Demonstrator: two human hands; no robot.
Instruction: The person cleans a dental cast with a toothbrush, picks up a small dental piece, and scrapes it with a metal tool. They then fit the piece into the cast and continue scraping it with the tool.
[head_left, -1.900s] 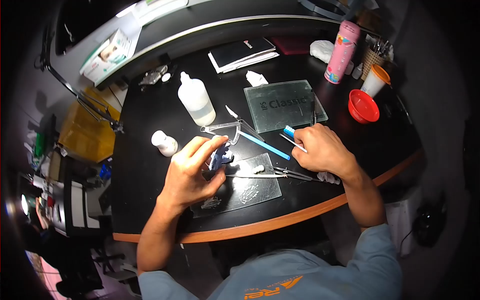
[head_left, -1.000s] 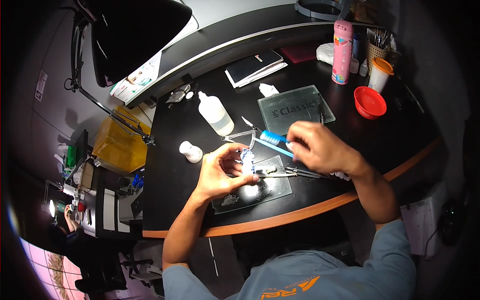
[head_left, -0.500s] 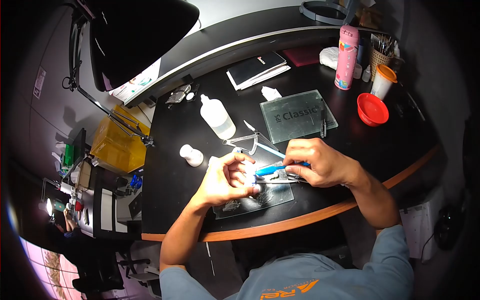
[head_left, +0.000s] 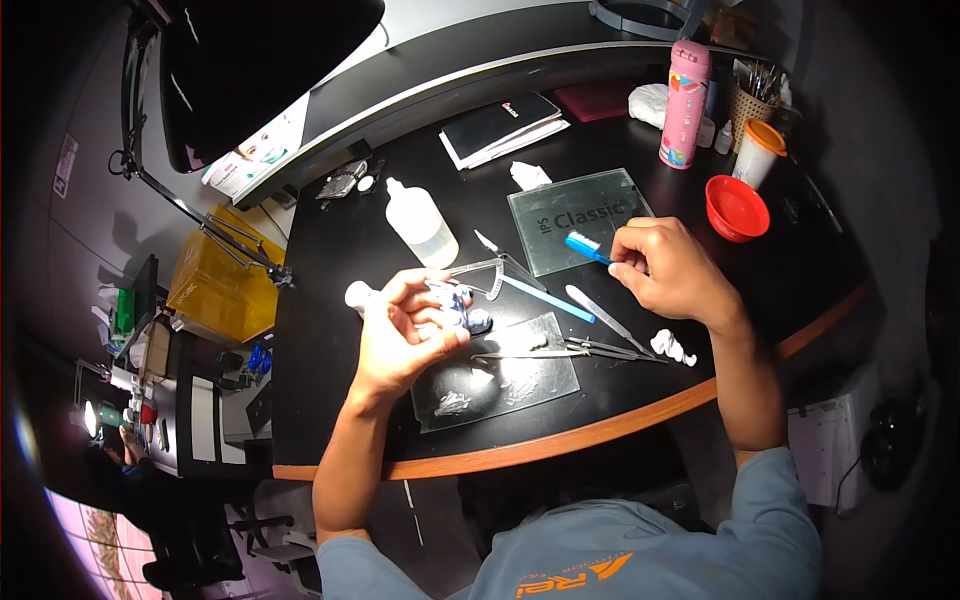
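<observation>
My left hand (head_left: 395, 335) is closed around a small blue-and-white piece (head_left: 452, 303) that looks like a dental model, partly covered by the fingers. In my right hand (head_left: 672, 268) is a blue toothbrush (head_left: 586, 248), gripped by its handle, its white bristles apart from the piece and over the glass plate marked IPS Classic (head_left: 550, 240). Below my hands lies a smaller glass slab (head_left: 530, 390) with white smears. Metal tweezers (head_left: 620, 349) reach past the slab's right edge. Between my hands are a light blue stick (head_left: 548, 299) and a caliper gauge (head_left: 492, 278).
A squeeze bottle (head_left: 420, 225) and a small white bottle (head_left: 358, 295) stand on the left. On the right are a red bowl (head_left: 737, 210), an orange-lidded cup (head_left: 760, 155) and a pink flask (head_left: 685, 110). A crumpled white tissue (head_left: 674, 347) lies near the front edge. A lamp (head_left: 260, 70) hangs upper left.
My right hand has drawn the toothbrush away from the piece, up and to the right. My left hand has shifted left with the piece and turned it.
</observation>
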